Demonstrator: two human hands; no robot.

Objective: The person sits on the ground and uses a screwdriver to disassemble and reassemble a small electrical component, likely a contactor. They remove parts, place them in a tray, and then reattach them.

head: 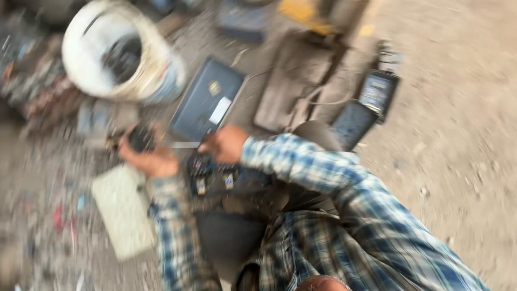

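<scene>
The view is blurred by motion. My left hand (148, 156) is raised at centre left and closed around a small dark round part (141, 138). My right hand (225, 144) rests on the top edge of a dark electronic unit (215, 178) with yellow-marked components, which sits in front of my knees. Whether the right hand holds a tool I cannot tell. Both arms wear blue plaid sleeves.
A white bucket (116, 51) with dark parts inside stands at the upper left. A flat dark blue case (207, 99) lies behind my hands, a pale flat panel (124, 207) at the lower left, small dark devices (371, 102) at the right. Scrap litters the dusty ground on the left.
</scene>
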